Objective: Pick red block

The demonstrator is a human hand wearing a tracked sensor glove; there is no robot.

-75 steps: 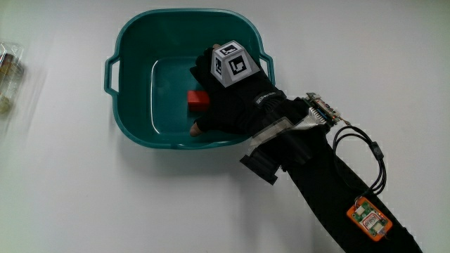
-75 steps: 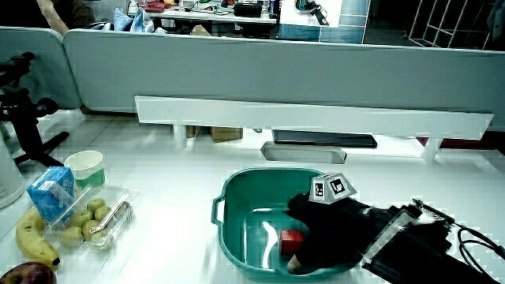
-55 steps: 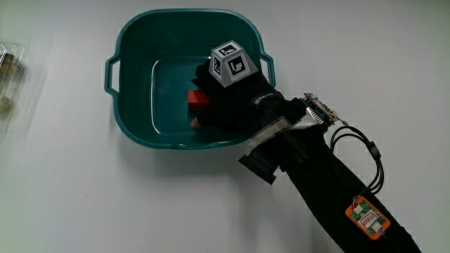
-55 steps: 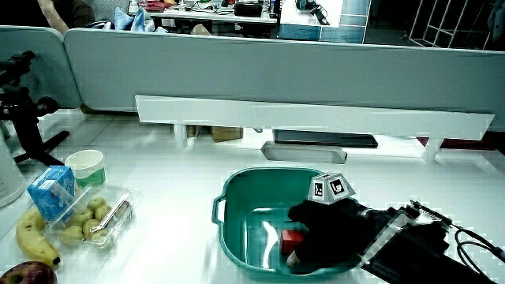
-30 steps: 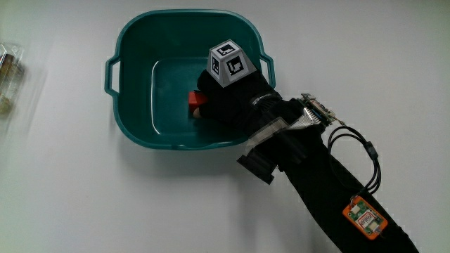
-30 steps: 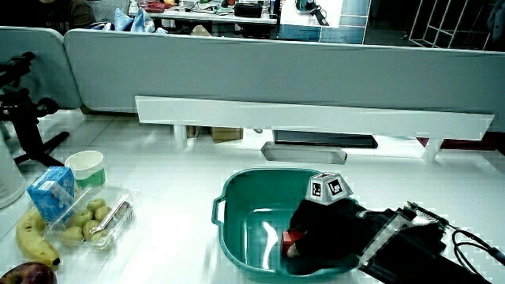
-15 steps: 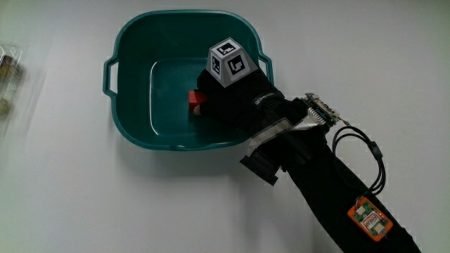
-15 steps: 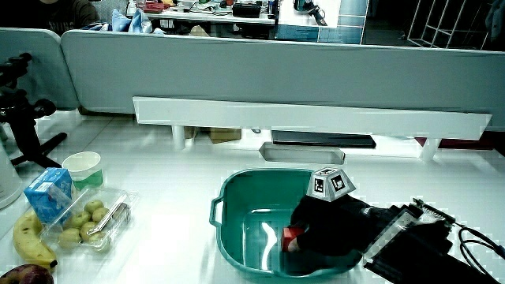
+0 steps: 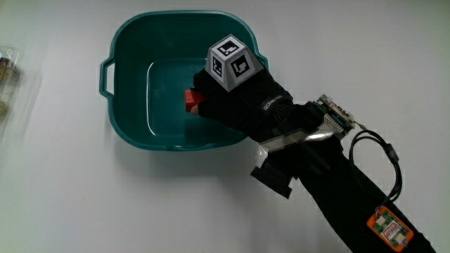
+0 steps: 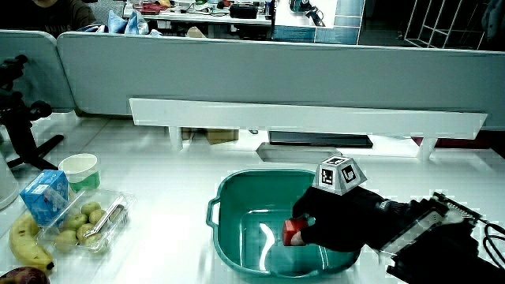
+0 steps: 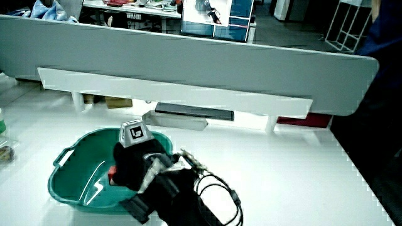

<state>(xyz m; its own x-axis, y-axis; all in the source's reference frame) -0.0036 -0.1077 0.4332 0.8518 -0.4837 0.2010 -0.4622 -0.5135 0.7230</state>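
Counting across the views. One teal basin point(image 9: 126, 42) is sitting on the table, and one red block point(image 9: 191, 101) is showing inside it. One gloved hand point(image 9: 242, 98) is carrying one patterned cube point(image 9: 229, 63). In a side view, one blue carton point(image 10: 43, 197), one paper cup point(image 10: 79, 170), one banana point(image 10: 25, 241) and one clear tray point(image 10: 118, 213) are lying together; the tray is holding about seven small green fruits point(image 10: 87, 217), though the count is uncertain. One dark red fruit point(image 10: 20, 277) is peeking in at the edge.
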